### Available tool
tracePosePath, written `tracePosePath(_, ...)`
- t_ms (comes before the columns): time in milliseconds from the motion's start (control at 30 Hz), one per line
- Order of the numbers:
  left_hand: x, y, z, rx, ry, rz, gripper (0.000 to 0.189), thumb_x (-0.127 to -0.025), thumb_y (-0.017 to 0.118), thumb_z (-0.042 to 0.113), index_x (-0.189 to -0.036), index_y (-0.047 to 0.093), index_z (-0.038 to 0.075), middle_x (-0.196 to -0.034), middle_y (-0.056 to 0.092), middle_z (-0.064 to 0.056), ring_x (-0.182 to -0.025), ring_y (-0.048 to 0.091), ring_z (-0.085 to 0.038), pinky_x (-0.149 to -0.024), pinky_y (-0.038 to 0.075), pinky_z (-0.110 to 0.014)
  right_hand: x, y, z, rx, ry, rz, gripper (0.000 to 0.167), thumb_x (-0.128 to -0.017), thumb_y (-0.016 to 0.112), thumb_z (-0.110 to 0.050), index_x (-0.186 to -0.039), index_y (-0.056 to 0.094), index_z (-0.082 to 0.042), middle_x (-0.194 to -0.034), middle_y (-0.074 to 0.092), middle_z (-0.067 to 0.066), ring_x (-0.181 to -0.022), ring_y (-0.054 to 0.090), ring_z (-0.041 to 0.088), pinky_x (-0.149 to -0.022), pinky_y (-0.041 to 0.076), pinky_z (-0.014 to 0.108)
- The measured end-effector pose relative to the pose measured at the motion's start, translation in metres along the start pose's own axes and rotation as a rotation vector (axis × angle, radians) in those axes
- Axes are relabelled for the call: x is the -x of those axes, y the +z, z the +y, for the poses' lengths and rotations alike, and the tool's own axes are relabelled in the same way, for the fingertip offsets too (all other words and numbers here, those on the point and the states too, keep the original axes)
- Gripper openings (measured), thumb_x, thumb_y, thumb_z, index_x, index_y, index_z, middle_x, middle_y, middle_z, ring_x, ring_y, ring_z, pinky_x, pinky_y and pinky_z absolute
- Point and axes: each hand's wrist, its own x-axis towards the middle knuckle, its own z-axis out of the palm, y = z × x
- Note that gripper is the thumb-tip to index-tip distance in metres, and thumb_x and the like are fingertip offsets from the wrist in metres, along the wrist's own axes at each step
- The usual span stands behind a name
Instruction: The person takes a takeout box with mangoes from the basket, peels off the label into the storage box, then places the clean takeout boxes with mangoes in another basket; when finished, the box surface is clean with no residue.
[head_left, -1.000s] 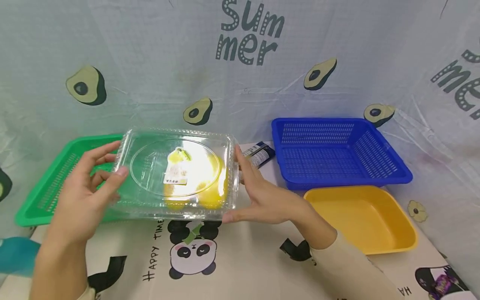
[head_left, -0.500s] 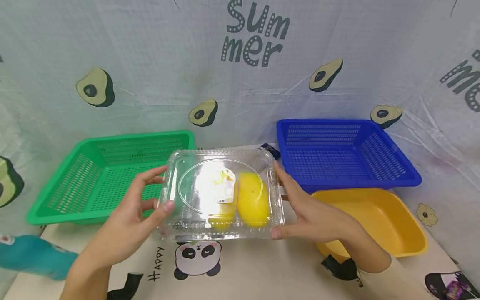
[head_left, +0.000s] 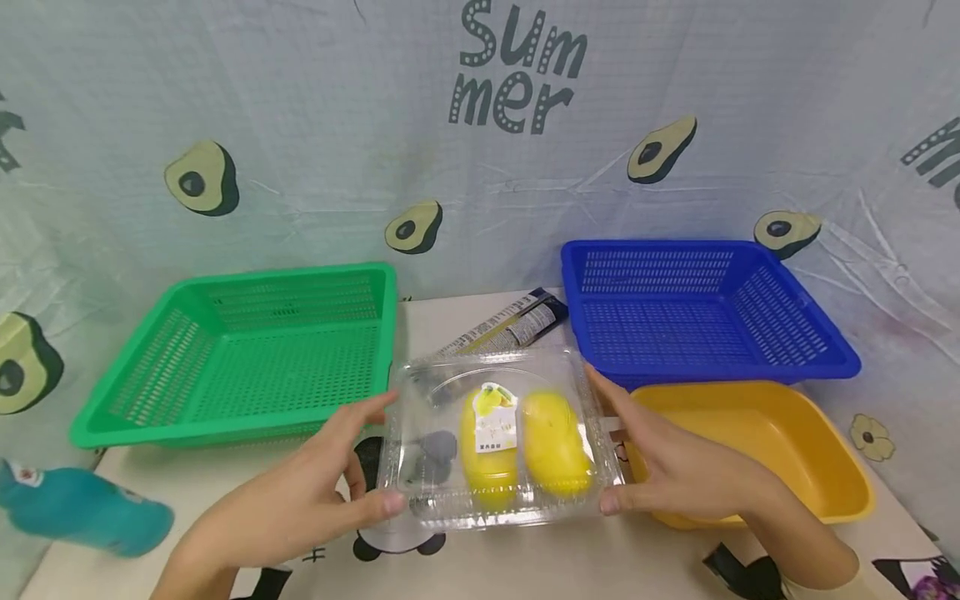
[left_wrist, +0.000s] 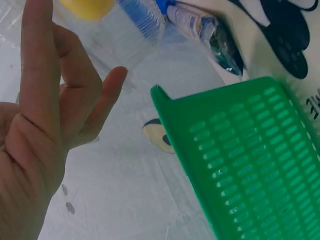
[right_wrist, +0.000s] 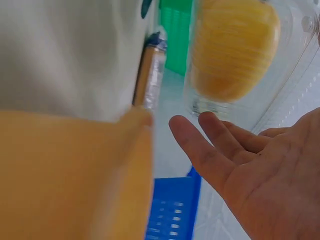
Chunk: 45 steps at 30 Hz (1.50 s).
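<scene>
Both hands, left hand [head_left: 300, 500] and right hand [head_left: 675, 471], clamp the clear clamshell box [head_left: 498, 437] of yellow fruit [head_left: 555, 442] from opposite ends, keeping it level between the green basket [head_left: 247, 358] and yellow tub [head_left: 757, 446].

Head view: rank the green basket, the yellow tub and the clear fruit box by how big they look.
1. green basket
2. and 3. yellow tub and clear fruit box look close; the box is held nearer the camera, so unsure.

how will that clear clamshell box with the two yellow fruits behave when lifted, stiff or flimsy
The clear clamshell box looks thin-walled, so it probably flexes under a squeeze. The two yellow fruits fill only its right part, so they may slide and tilt it. The left hand and right hand at opposite ends suit that.
</scene>
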Motion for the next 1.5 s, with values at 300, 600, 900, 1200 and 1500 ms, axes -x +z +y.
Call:
tracePosePath(300, -0.001, 0.004, -0.004, -0.109, -0.075, -0.026, 0.1, -0.084, 0.076, 0.062, -0.162, 0.02, 0.037, -0.12, 0.046, -0.006, -0.073, 0.055, -0.009, -0.056, 0.05, -0.027, -0.002, 0.013, 0.006, 0.017, 0.019, -0.02, 0.126, -0.084, 0.084, -0.042, -0.165, -0.011, -0.027, -0.173, -0.004, 0.002, -0.155, 0.024, 0.031, -0.116, 0.037, 0.049)
tracePosePath(600, -0.007, 0.015, -0.011, -0.143, -0.073, -0.017, 0.101, -0.081, 0.078, 0.064, -0.161, 0.027, 0.03, -0.116, 0.049, -0.005, -0.071, 0.054, -0.007, -0.055, 0.049, -0.026, 0.003, 0.017, 0.009, 0.044, 0.041, -0.03, 0.124, -0.084, 0.082, -0.051, -0.166, -0.007, -0.024, -0.174, 0.003, 0.006, -0.153, 0.03, 0.028, -0.118, 0.034, 0.046)
tracePosePath(900, -0.012, 0.022, -0.014, -0.201, -0.088, -0.036, 0.096, -0.081, 0.074, 0.069, -0.16, 0.033, 0.032, -0.111, 0.051, -0.003, -0.076, 0.055, -0.007, -0.059, 0.047, -0.025, 0.006, 0.017, 0.011, 0.096, 0.123, -0.08, 0.128, -0.08, 0.077, -0.065, -0.166, -0.009, -0.021, -0.172, -0.003, 0.009, -0.156, 0.02, 0.035, -0.119, 0.023, 0.058)
tracePosePath(1200, -0.016, 0.029, -0.018, -0.353, 0.053, 0.05, 0.082, -0.087, 0.066, 0.07, -0.155, 0.042, 0.03, -0.16, 0.03, -0.006, -0.123, 0.057, -0.021, -0.088, 0.056, -0.04, 0.004, 0.015, 0.007, 0.16, 0.103, -0.115, 0.109, -0.094, 0.065, -0.061, -0.166, -0.002, -0.013, -0.173, -0.005, 0.011, -0.158, 0.008, 0.035, -0.119, 0.018, 0.056)
tracePosePath(1500, -0.031, 0.032, -0.023, -0.352, 0.22, 0.026, 0.087, -0.08, 0.077, 0.065, -0.153, 0.047, 0.028, -0.171, 0.019, 0.005, -0.157, 0.015, -0.035, -0.11, 0.029, -0.076, -0.002, 0.009, 0.002, 0.234, 0.079, -0.073, 0.092, -0.1, 0.054, -0.061, -0.167, 0.007, -0.021, -0.173, -0.006, 0.001, -0.159, 0.007, 0.032, -0.121, 0.017, 0.062)
